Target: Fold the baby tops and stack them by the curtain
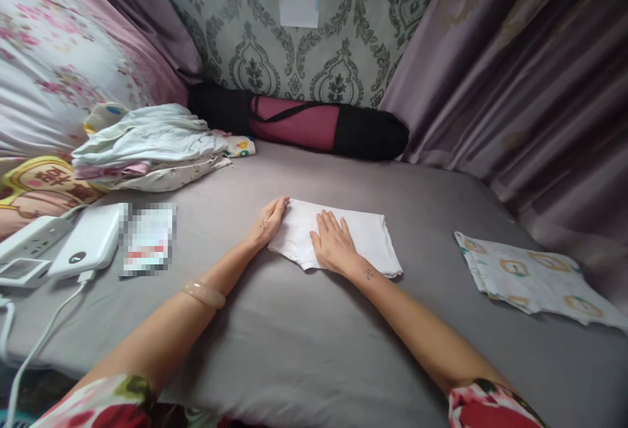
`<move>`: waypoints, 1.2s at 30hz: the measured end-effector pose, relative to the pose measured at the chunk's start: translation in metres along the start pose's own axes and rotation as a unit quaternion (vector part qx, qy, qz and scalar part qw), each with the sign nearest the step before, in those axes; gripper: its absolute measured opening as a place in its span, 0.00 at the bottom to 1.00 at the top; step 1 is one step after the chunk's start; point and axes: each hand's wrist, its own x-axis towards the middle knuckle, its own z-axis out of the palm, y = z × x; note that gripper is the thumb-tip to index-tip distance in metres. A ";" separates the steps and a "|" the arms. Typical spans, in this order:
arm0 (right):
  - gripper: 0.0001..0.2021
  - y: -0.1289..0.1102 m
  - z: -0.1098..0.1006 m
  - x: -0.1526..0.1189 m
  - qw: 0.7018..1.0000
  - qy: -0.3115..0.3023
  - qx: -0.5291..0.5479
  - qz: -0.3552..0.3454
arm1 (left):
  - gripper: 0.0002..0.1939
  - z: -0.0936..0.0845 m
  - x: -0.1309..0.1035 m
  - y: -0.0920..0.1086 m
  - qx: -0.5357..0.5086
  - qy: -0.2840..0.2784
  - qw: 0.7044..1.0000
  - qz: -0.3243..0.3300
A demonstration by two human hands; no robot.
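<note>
A folded white garment (370,235) lies flat on the grey bed sheet, straight in front of me. My left hand (269,222) is at its left edge, the fingers close together and closed on the far left corner; part of that grip is hidden. Pressed flat on top of the garment, palm down, is my right hand (334,241), with its fingers stretched out and a little apart. Off to the right rests a folded white cloth with a printed pattern (540,277), and neither hand touches it.
At the left, a pile of clothes (157,146) lies near a white power bank (91,241), a power strip (36,238), a white cable (46,339) and a blurred-out packet (150,238). A long black and maroon bag (294,124) lies along the wall, with curtains (515,74) at the right.
</note>
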 end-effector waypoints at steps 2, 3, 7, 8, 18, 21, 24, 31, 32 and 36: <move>0.31 -0.010 0.000 0.004 1.000 0.011 0.008 -0.015 | 0.26 0.000 0.000 0.000 0.000 -0.002 1.000 0.000; 0.31 -0.015 0.002 0.007 0.999 0.016 0.012 -0.028 | 0.26 0.000 0.000 0.000 0.001 -0.003 1.000 0.001; 0.30 -0.031 0.008 0.013 0.998 0.016 0.025 -0.062 | 0.27 0.002 0.001 -0.008 0.009 -0.007 1.000 0.014; 0.30 -0.032 0.009 0.014 0.997 0.011 0.033 -0.065 | 0.27 0.003 0.002 -0.012 0.016 -0.008 1.000 0.024; 0.21 0.066 -0.039 -0.017 0.963 0.111 0.242 0.047 | 0.27 -0.007 0.006 -0.019 0.183 0.006 0.981 0.058; 0.16 0.124 -0.053 -0.040 0.946 0.120 0.244 0.179 | 0.27 -0.021 0.003 -0.005 0.238 -0.011 0.971 -0.011; 0.14 0.161 -0.055 -0.059 0.930 0.059 0.242 0.272 | 0.24 -0.029 -0.001 0.008 0.255 -0.066 0.962 -0.072; 0.13 0.151 -0.045 -0.071 0.932 0.032 0.193 0.304 | 0.24 -0.025 -0.002 0.026 0.223 -0.128 0.957 -0.133; 0.13 0.147 -0.045 -0.070 0.936 0.033 0.179 0.301 | 0.23 -0.024 -0.002 0.027 0.218 -0.123 0.958 -0.138; 0.13 0.135 -0.043 -0.065 0.929 0.024 0.200 0.312 | 0.22 -0.020 -0.001 0.026 0.157 -0.134 0.961 -0.185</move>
